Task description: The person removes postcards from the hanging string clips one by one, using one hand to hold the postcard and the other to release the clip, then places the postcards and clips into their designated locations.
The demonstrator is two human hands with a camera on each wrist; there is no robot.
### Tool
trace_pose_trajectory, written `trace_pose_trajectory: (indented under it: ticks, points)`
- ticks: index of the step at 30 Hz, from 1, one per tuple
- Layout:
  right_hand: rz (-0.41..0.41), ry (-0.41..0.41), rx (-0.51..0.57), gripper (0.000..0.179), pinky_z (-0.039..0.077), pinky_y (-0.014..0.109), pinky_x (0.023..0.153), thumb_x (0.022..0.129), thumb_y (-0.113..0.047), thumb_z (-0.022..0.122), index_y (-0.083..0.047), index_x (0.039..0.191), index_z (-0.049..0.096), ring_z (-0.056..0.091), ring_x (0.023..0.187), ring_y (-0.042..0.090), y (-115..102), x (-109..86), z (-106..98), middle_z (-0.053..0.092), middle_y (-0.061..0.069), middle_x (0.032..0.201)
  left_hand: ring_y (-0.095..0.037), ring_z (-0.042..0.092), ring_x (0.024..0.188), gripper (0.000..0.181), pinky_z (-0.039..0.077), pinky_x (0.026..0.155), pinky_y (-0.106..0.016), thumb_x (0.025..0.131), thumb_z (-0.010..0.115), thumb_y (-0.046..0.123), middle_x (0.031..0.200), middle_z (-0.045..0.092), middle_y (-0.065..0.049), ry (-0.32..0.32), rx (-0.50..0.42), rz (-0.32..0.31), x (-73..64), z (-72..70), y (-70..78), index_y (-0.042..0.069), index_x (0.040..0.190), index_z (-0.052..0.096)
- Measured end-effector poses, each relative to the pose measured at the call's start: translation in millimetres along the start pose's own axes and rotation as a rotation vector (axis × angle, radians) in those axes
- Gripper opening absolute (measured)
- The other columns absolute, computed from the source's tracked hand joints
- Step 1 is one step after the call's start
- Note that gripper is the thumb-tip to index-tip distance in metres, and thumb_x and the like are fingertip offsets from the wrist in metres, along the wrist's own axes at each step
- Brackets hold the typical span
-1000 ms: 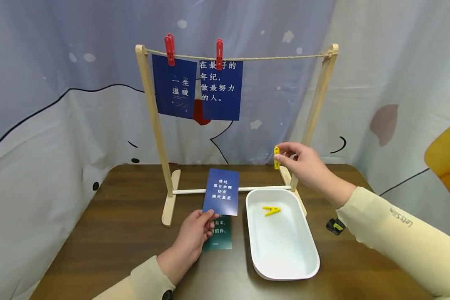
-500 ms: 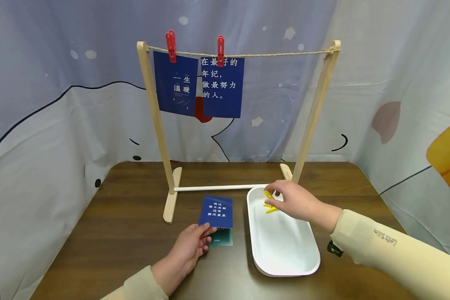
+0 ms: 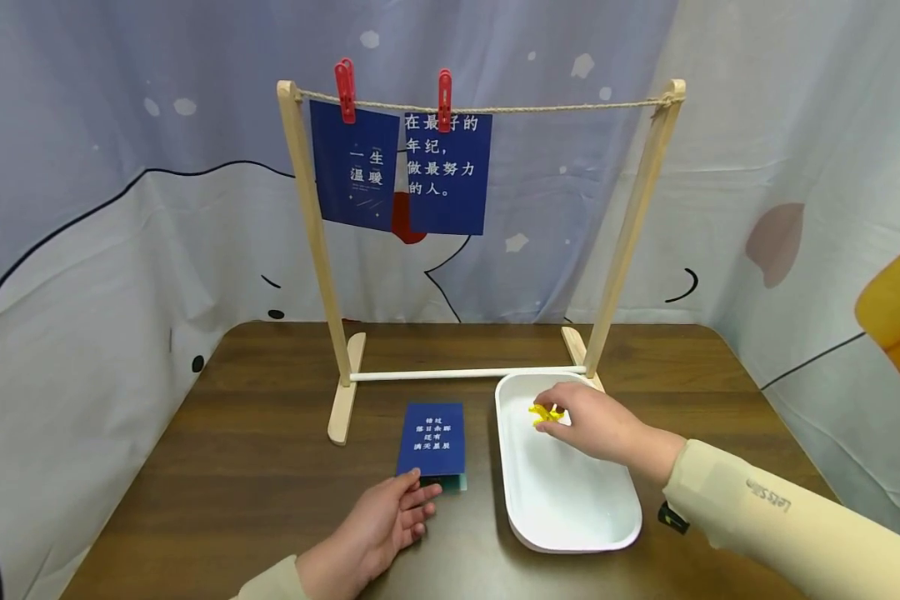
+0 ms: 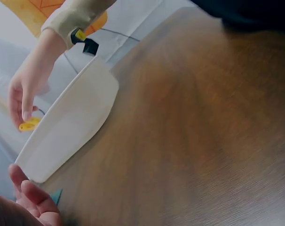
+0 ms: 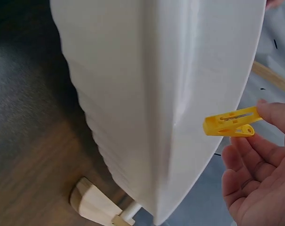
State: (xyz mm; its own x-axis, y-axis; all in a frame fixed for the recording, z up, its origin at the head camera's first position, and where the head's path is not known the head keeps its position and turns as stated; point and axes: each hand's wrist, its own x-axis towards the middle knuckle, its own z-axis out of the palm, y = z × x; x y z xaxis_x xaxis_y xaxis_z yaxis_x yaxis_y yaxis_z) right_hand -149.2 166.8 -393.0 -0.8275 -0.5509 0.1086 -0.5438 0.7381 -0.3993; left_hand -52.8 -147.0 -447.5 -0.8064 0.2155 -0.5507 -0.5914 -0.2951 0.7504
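My right hand (image 3: pixel 596 421) is over the far part of the white tray (image 3: pixel 570 500), thumb and fingertips pinching a yellow clothespin (image 5: pixel 232 122). In the head view, yellow plastic (image 3: pixel 546 414) shows at those fingertips; whether a second clothespin lies beneath cannot be made out. A dark blue card (image 3: pixel 431 437) with white writing lies on a green card (image 3: pixel 457 482), which is mostly covered. My left hand (image 3: pixel 378 533) is at the blue card's near edge, palm partly up, fingers loosely bent. Its thumb tip meets or nearly meets that edge.
A wooden stand (image 3: pixel 318 242) with a string (image 3: pixel 555 109) rises behind the tray. Red clothespins (image 3: pixel 445 100) hold two blue cards (image 3: pixel 450 187) on the string's left half. A patterned curtain (image 3: pixel 195 233) hangs behind the wooden table (image 3: pixel 255 467).
My right hand has brought the clothespin down from beside the stand into the tray. My left hand has lowered the blue card onto the green one and loosened its fingers.
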Motion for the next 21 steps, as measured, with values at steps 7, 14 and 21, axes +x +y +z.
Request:
trace_pose_trajectory:
  ticks: [7, 14, 21]
  points:
    - [0.013, -0.027, -0.026, 0.026, 0.049, 0.032, 0.074, 0.084, -0.020, 0.079, -0.007, 0.104, 0.071, 0.059, 0.082, 0.015, 9, -4.9, 7, 0.065, -0.003, 0.089, -0.011, 0.058, 0.075, 0.029, 0.046, 0.062, -0.023, 0.104, 0.051, 0.035, 0.097, 0.066, -0.002, -0.074, 0.075, -0.053, -17.4, 5.5, -7.3, 0.007, 0.106, 0.046]
    - [0.019, -0.090, -0.096, 0.029, 0.048, 0.031, 0.075, 0.082, -0.022, 0.081, -0.006, 0.105, 0.072, 0.056, 0.081, 0.012, 19, -4.5, 14, 0.064, -0.005, 0.088, -0.013, 0.055, 0.071, 0.024, 0.044, 0.055, -0.023, 0.100, 0.059, 0.029, 0.096, 0.064, -0.004, -0.135, 0.410, 0.117, -21.0, 7.1, 0.1, 0.006, 0.099, 0.055]
    - [-0.028, -0.169, -0.113, 0.025, 0.047, 0.033, 0.078, 0.080, -0.020, 0.082, -0.007, 0.099, 0.072, 0.052, 0.077, 0.010, 26, -4.7, 21, 0.060, -0.006, 0.084, -0.014, 0.057, 0.068, 0.011, 0.046, 0.057, -0.033, 0.091, 0.072, 0.024, 0.079, 0.058, 0.005, -0.075, 1.248, 0.449, -18.5, 4.9, 19.9, 0.018, 0.094, 0.063]
